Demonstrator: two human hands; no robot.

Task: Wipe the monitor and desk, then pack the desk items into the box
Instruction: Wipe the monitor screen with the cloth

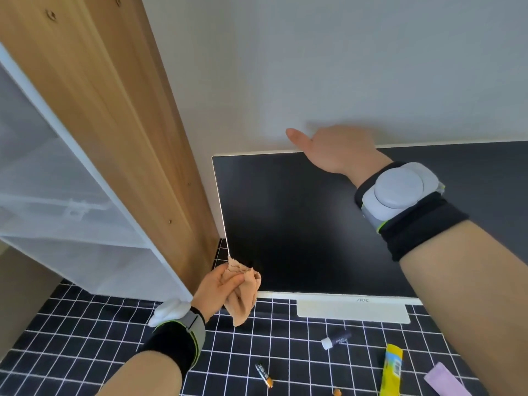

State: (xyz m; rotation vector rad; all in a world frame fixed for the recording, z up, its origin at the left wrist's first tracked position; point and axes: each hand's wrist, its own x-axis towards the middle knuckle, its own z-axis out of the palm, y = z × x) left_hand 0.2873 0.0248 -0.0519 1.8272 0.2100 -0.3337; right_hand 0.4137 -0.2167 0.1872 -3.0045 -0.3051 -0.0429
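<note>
**Cloth at the monitor's lower left corner**

We noted the left hand [218, 290] gripping a bunched peach cloth [243, 301], fingers and thumb curled round it. The cloth's upper fold touched the lower left corner of the monitor [308, 224], whose screen was dark. The right hand [335, 151] lay on the monitor's top edge, thumb stretched out to the left. Its fingers went over behind the edge and were blurred, so we could not tell whether they gripped or lay straight. The monitor stood on the counter [85, 338], which was covered by a black cloth with a white grid. In front of the stand lay a dark tube [336, 339] with a white cap, a battery [264, 375], a yellow packet [392, 370] and a lilac slab [445, 381], all apart from one another.
</note>
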